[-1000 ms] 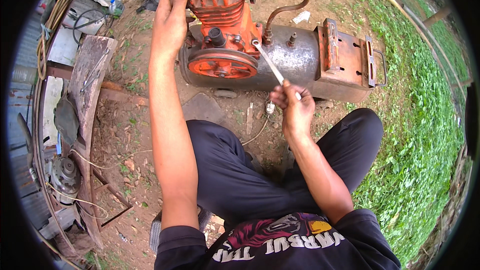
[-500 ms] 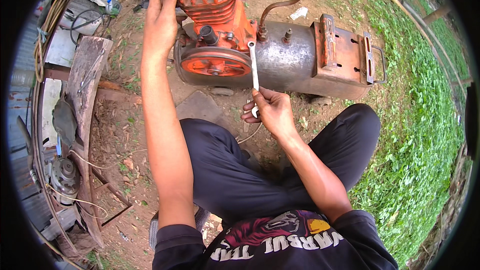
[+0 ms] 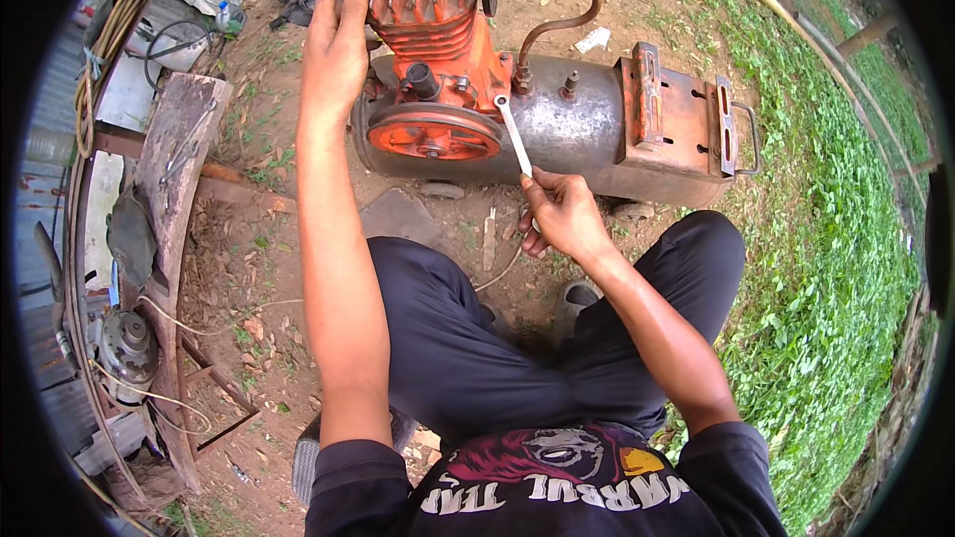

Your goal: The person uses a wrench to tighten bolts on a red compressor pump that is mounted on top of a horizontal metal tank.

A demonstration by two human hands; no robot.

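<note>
An orange, finned air compressor pump [image 3: 430,45] sits on a dark steel tank [image 3: 582,134] before me. My left hand [image 3: 335,60] holds the left side of the pump's finned head, thumb resting on the fins and the other fingers partly hidden behind. Closed round the near end of a silver combination wrench [image 3: 514,137] is my right hand [image 3: 567,216]. The wrench's ring end sits at a bolt by the pump's lower right corner, just right of the orange pulley [image 3: 435,135]. The wrench's near end is hidden in my fingers.
A copper-coloured pipe [image 3: 572,20] curves from the pump down to the tank. To the tank's right is a rusty mounting plate [image 3: 681,119]. A weathered plank [image 3: 179,169] and an old motor-like part [image 3: 129,343] stand at left. Grass [image 3: 826,358] grows at right.
My right hand has swung the wrench's handle to the right, while its ring end stays at the bolt. My left hand remains on the pump head. The view has shifted slightly.
</note>
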